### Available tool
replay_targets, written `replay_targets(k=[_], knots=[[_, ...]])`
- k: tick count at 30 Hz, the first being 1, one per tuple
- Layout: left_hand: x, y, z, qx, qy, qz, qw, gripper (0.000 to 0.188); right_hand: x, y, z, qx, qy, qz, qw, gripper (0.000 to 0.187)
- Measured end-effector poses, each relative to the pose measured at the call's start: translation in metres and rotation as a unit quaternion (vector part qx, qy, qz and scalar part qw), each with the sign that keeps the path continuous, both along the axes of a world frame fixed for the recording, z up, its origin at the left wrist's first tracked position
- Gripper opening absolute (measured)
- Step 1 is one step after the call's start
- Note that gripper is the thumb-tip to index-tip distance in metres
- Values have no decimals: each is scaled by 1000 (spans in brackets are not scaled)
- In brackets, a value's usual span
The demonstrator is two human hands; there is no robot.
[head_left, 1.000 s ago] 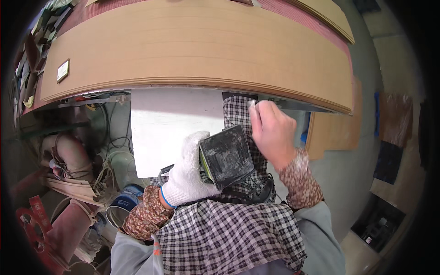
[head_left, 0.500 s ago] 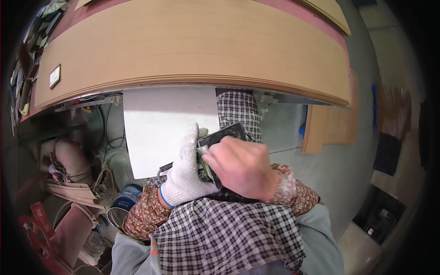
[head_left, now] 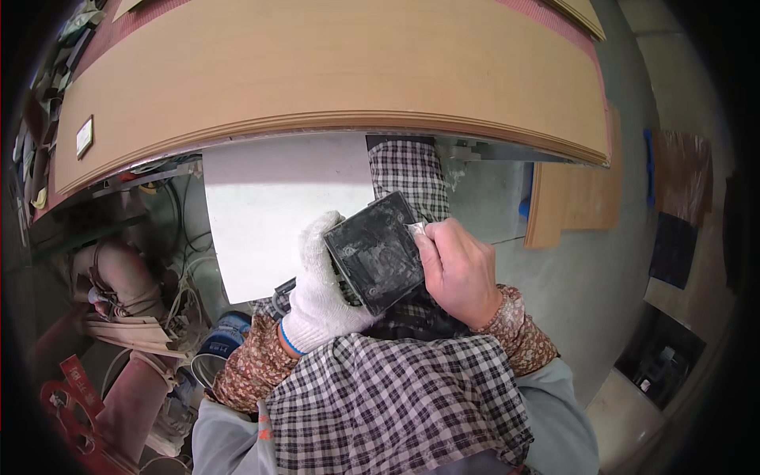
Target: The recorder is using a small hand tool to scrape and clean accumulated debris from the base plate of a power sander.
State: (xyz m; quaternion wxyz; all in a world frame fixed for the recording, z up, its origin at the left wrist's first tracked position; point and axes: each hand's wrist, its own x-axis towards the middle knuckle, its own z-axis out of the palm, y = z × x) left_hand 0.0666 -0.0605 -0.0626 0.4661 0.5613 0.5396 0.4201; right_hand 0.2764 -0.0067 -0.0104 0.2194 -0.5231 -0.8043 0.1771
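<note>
In my gloved left hand (head_left: 318,281) is a palm sander (head_left: 376,249), its square black pad tilted up toward me. White dust smears the pad. Thumb and fingers wrap the sander's left side, and a short black cord end sticks out by the wrist. My bare right hand (head_left: 457,273) is closed in a pinch at the pad's right edge. A small whitish piece (head_left: 416,229) shows at its fingertips; its kind I cannot make out. Below the hands lies a black-and-white checked apron (head_left: 388,396) on my lap.
A long tan board (head_left: 332,67) spans the workbench ahead, with a small white-faced block (head_left: 85,136) at its left. Beneath its edge is a white panel (head_left: 285,210). On the left floor stand a blue can (head_left: 224,336) and cords; brown boards (head_left: 576,198) lie at right.
The sander's pad has turned to face up toward me. My right hand has moved right, off the pad's face to its right edge, and its fingertips now show a whitish piece.
</note>
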Motion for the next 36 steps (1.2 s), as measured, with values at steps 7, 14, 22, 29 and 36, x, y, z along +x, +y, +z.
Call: replay_targets(k=[7, 14, 22, 29, 36], knots=[[6, 1, 1, 34, 62, 10, 997, 109, 0, -2, -2, 2, 44, 49, 998, 13], [2, 3, 1, 54, 106, -11, 993, 114, 7, 10, -6, -4, 33, 141, 989, 15], [2, 6, 3, 66, 100, -19, 993, 104, 12, 11, -5, -17, 34, 140, 989, 15], [5, 3, 1, 15, 52, 10, 998, 93, 5, 26, 2, 10, -2, 101, 995, 14], [1, 9, 5, 69, 108, -29, 991, 105, 1, 23, -1, -6, 34, 98, 995, 20]])
